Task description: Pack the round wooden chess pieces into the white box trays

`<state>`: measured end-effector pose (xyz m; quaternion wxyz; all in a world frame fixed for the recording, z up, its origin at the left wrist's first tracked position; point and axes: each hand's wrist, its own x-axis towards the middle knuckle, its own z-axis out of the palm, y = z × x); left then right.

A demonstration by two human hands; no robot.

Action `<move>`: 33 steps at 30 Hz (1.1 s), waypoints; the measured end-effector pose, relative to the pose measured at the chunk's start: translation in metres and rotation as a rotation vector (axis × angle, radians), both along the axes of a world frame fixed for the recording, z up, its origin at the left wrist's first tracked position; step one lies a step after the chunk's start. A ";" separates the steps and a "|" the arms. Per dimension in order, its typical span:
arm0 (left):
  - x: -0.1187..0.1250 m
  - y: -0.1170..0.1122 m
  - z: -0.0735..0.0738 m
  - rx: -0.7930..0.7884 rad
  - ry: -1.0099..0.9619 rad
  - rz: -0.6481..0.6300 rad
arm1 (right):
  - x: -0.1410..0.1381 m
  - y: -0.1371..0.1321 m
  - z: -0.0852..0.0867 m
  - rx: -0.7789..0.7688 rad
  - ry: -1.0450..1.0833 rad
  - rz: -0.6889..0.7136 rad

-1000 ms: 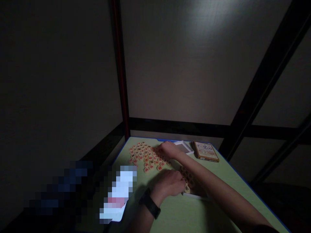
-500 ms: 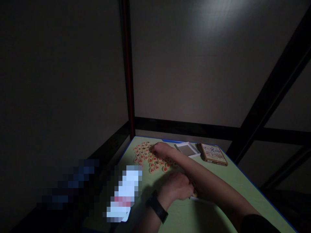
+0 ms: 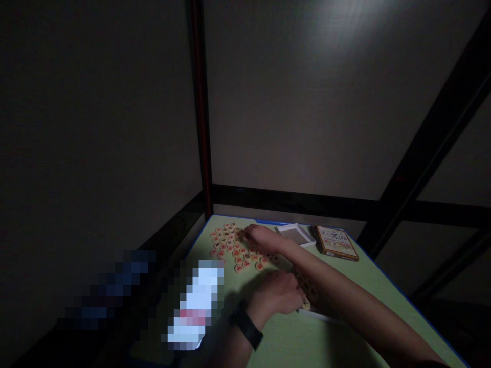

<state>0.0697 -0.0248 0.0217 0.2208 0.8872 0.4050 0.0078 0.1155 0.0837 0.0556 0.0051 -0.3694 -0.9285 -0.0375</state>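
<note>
Round wooden xiangqi pieces (image 3: 238, 251) with red and dark characters are spread over the far left part of the green table. My right hand (image 3: 259, 236) reaches across to them, palm down with curled fingers, at the back edge of the group; its fingertips are in shadow. Nearer to me, my left hand (image 3: 279, 291), with a black watch on its wrist, is closed beside an open white box (image 3: 320, 317) holding more pieces. One loose piece (image 3: 306, 303) shows by its fingers. My right forearm covers much of this box, and what lies within either hand's fingers is hidden.
A white box part (image 3: 296, 235) lies at the table's back edge. Right of it is a printed xiangqi box (image 3: 337, 243). A bright, pixelated phone-like screen (image 3: 197, 306) is at the left. Walls stand close behind and left of the table (image 3: 387, 291).
My right hand has shifted slightly right over the pieces, and its forearm has swung toward me, showing more of the pieces in the near box. My left hand has hardly moved.
</note>
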 end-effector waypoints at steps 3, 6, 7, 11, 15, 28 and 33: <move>0.000 0.001 -0.001 0.082 0.045 -0.025 | 0.034 -0.026 0.011 -0.042 0.129 -0.043; 0.000 0.001 0.001 0.088 0.065 -0.027 | 0.080 -0.063 0.017 -0.128 0.332 -0.058; 0.000 0.001 0.002 0.085 0.061 -0.012 | 0.096 -0.078 0.017 -0.143 0.383 -0.064; 0.000 0.001 0.005 0.083 0.078 0.010 | 0.145 -0.134 0.007 -0.266 0.438 -0.170; -0.001 0.001 0.006 0.152 0.156 -0.082 | 0.162 -0.164 -0.018 -0.337 0.435 -0.272; -0.002 0.004 -0.005 0.143 0.115 -0.028 | 0.159 -0.155 -0.042 -0.344 0.599 -0.210; -0.002 0.001 0.003 0.126 0.110 -0.012 | 0.155 -0.156 -0.044 -0.282 0.602 -0.251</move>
